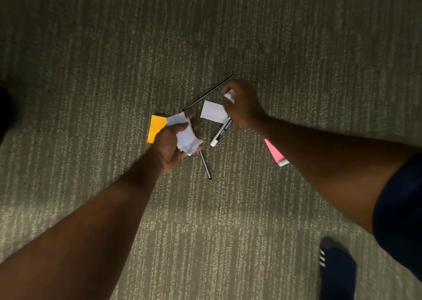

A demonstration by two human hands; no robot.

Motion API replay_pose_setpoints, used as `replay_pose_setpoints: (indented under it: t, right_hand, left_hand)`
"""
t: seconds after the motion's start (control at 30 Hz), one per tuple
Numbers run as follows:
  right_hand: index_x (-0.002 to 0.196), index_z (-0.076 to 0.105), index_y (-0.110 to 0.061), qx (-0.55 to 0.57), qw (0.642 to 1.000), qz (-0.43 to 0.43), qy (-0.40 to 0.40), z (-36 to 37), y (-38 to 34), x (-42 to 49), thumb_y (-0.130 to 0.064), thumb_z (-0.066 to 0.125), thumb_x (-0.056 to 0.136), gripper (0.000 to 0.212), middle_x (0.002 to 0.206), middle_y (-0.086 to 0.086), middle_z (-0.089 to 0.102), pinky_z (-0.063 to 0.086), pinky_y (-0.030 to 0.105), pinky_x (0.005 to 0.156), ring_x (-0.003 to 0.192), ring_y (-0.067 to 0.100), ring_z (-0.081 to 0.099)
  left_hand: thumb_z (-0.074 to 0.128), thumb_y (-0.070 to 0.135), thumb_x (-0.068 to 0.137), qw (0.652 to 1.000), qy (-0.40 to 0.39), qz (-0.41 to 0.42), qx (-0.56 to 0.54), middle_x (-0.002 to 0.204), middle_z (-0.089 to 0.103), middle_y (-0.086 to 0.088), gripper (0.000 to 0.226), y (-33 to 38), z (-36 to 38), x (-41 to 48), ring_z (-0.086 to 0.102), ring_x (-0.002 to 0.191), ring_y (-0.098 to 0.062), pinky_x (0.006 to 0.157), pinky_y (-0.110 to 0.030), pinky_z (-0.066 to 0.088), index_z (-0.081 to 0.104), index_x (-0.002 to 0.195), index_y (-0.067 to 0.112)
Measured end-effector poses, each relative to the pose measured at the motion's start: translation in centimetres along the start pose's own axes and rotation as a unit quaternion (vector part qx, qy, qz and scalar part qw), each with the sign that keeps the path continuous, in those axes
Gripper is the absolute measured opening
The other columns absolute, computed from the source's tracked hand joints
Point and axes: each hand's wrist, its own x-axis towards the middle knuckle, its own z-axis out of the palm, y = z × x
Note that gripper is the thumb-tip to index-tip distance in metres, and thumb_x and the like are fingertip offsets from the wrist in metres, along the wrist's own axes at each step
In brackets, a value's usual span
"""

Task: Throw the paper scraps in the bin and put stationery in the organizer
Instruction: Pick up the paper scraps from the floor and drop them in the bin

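My left hand is closed around several crumpled white paper scraps, just above the carpet. An orange paper scrap lies flat beside that hand's far side. My right hand pinches a small crumpled white scrap and touches a flat white paper piece. A white marker lies between the two hands. A thin black pen lies below my left hand. A long thin black stick lies past my right hand. A pink scrap and a white marker end peek out from under my right forearm.
Grey-green striped carpet fills the view. My foot in a dark sock with white stripes stands at the lower right. Neither a bin nor an organizer is in view.
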Motion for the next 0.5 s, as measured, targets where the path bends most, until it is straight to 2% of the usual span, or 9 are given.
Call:
replay_pose_setpoints:
  t: [0.13, 0.23, 0.3, 0.4, 0.5]
  right_hand:
    - [0.094, 0.058, -0.003, -0.037, 0.998, 0.018, -0.051, 1.8, -1.0, -0.2, -0.009, 0.069, 0.073, 0.025, 0.104, 0.015, 0.056, 0.048, 0.038, 0.077, 0.091, 0.027, 0.055]
    - [0.107, 0.055, -0.005, -0.065, 0.994, 0.035, -0.075, 2.1, -1.0, -0.4, -0.022, 0.082, 0.07, 0.049, 0.119, 0.015, 0.054, 0.044, 0.036, 0.086, 0.107, 0.027, 0.053]
    - [0.116, 0.052, -0.006, -0.095, 0.99, 0.041, -0.099, 2.2, -1.1, -0.5, -0.024, 0.084, 0.068, 0.06, 0.127, 0.016, 0.05, 0.042, 0.037, 0.091, 0.116, 0.031, 0.049]
    - [0.116, 0.053, -0.007, -0.112, 0.986, 0.063, -0.103, 2.3, -1.4, -0.4, -0.02, 0.084, 0.067, 0.06, 0.128, 0.016, 0.049, 0.042, 0.036, 0.092, 0.117, 0.031, 0.049]
    - [0.109, 0.058, -0.01, -0.125, 0.983, 0.078, -0.113, 2.2, -1.5, 0.1, -0.02, 0.084, 0.065, 0.052, 0.124, 0.015, 0.051, 0.048, 0.039, 0.091, 0.114, 0.03, 0.051]
  left_hand:
    - [0.047, 0.016, 0.097, 1.0, -0.004, 0.006, 0.003, 0.105, 0.064, -0.009, 0.023, 0.3, 0.4, -0.1, 0.07, 0.079, -0.025, 0.065, -0.039, 0.061, 0.061, 0.114, 0.019]
    - [0.049, 0.016, 0.096, 1.0, -0.007, 0.011, 0.006, 0.108, 0.063, -0.011, 0.019, 0.6, 0.4, 0.0, 0.071, 0.078, -0.025, 0.064, -0.038, 0.06, 0.061, 0.111, 0.018]
    - [0.049, 0.017, 0.096, 1.0, -0.007, 0.012, 0.018, 0.109, 0.065, -0.012, 0.019, 0.7, 0.4, 0.1, 0.071, 0.079, -0.025, 0.064, -0.038, 0.059, 0.061, 0.111, 0.017]
    - [0.049, 0.018, 0.096, 0.999, -0.004, 0.017, 0.033, 0.098, 0.07, -0.007, 0.019, 0.9, 0.3, 0.2, 0.072, 0.078, -0.024, 0.064, -0.037, 0.059, 0.064, 0.107, 0.017]
    - [0.05, 0.018, 0.095, 0.999, -0.008, 0.02, 0.038, 0.093, 0.072, -0.005, 0.017, 0.9, 0.0, 0.3, 0.07, 0.081, -0.025, 0.07, -0.04, 0.059, 0.067, 0.1, 0.02]
